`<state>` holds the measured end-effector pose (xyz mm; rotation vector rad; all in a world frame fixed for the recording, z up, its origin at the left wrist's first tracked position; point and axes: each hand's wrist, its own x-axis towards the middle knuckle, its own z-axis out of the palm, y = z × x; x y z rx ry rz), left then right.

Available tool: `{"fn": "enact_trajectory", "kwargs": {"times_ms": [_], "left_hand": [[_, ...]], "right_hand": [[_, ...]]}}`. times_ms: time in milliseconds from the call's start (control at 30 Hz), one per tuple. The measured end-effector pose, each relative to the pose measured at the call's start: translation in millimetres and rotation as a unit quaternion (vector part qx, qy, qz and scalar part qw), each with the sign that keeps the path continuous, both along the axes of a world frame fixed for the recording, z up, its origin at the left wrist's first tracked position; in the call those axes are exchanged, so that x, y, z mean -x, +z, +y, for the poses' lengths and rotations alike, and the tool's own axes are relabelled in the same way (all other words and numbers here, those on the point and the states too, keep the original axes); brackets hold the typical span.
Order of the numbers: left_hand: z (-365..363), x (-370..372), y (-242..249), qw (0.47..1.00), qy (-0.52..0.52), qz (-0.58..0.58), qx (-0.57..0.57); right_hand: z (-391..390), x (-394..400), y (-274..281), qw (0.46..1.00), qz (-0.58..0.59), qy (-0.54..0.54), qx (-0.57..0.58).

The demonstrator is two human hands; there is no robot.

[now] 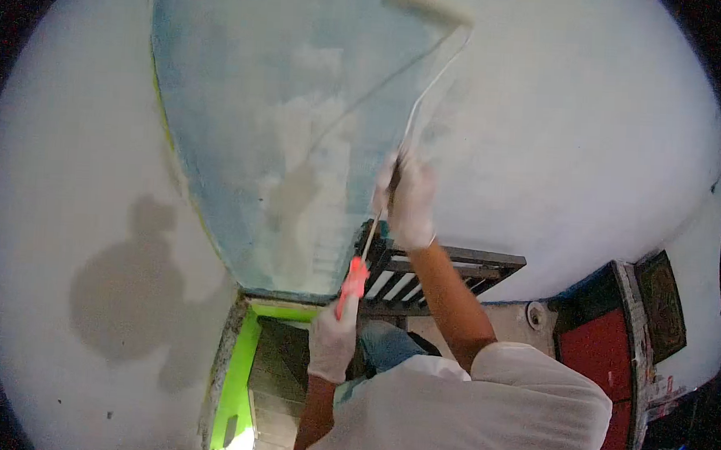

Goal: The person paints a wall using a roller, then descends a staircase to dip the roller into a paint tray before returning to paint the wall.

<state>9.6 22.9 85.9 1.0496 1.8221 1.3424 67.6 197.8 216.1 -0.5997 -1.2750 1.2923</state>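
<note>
A paint roller with a pale sleeve is near the top of the wall, and its bent metal rod comes down towards me. My right hand, in a white glove, is closed around a dark section of the shaft below the rod. Lower down, my left hand, also gloved in white, grips an orange-red handle. A thin rod runs from this handle up to my right hand; the joint there is hidden by my fingers. The wall in front is light blue on the left and whitish on the right.
A dark slatted wooden frame stands low against the wall. To the right is a red-panelled cabinet; bright green trim lies lower left. A white side wall carries shadows.
</note>
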Motion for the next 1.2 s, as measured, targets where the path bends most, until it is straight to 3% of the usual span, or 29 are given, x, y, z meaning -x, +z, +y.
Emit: {"fn": "enact_trajectory", "kwargs": {"times_ms": [33, 100, 167, 233, 267, 300, 333, 367, 400, 467, 600, 667, 700, 733, 833, 900, 1000, 1067, 1200], "left_hand": [[7, 3, 16, 1.0, 0.003, -0.024, -0.017], [17, 4, 16, 1.0, 0.007, -0.024, -0.007], [22, 3, 0, 0.999, 0.016, -0.01, -0.043], [15, -4, -53, 0.999, 0.032, 0.014, -0.023], [6, -7, -83, 0.998, 0.046, 0.039, -0.007], [-7, -10, -112, 0.998, 0.052, 0.018, 0.015], [-25, -16, -143, 0.998, 0.058, -0.004, 0.039], [-46, -21, -182, 0.997, 0.067, -0.013, 0.048], [-65, -22, -215, 0.995, 0.077, -0.019, 0.055], [-99, -23, -239, 0.986, 0.082, -0.037, 0.14], [-146, -20, -269, 0.982, 0.112, -0.07, 0.138], [-164, -21, -280, 0.969, 0.098, -0.202, 0.107], [-160, -18, -241, 0.955, 0.107, -0.243, 0.133], [-156, -15, -235, 0.955, 0.112, -0.243, 0.13], [-139, 4, -249, 0.977, 0.112, -0.183, -0.004], [-104, 26, -157, 0.982, 0.1, -0.158, 0.013], [-53, 57, -95, 0.992, 0.075, -0.101, -0.017], [-26, 68, -72, 0.994, 0.078, -0.057, -0.043], [-2, 79, -78, 0.982, 0.099, -0.132, -0.089]], "right_hand": [[4, 1, 17, 1.0, -0.005, 0.005, 0.005], [8, 7, 39, 0.992, 0.115, 0.037, 0.039], [19, 11, 3, 0.993, 0.099, 0.017, 0.055], [8, 16, -39, 0.992, 0.041, -0.03, 0.118], [4, 15, -81, 0.994, 0.006, -0.046, 0.096], [-4, 13, -114, 0.984, -0.004, -0.038, 0.175], [-15, 6, -153, 0.995, -0.049, -0.004, 0.091], [-32, 0, -170, 0.99, -0.07, 0.036, 0.117], [-42, -3, -186, 0.97, -0.106, 0.068, 0.208], [-64, -9, -225, 0.957, -0.072, 0.129, 0.251], [-93, -13, -254, 0.941, -0.054, 0.204, 0.265], [-99, -11, -245, 0.936, -0.052, 0.236, 0.256], [-102, -8, -238, 0.934, -0.054, 0.273, 0.226], [-106, -6, -228, 0.929, -0.054, 0.308, 0.196], [-86, 18, -172, 0.931, -0.022, 0.311, 0.189], [-67, 38, -129, 0.945, 0.03, 0.284, 0.157], [-38, 72, -49, 0.963, 0.116, 0.21, 0.122], [-20, 80, -9, 0.953, 0.14, 0.243, 0.11], [11, 100, -31, 0.947, 0.139, 0.262, 0.126]]}}
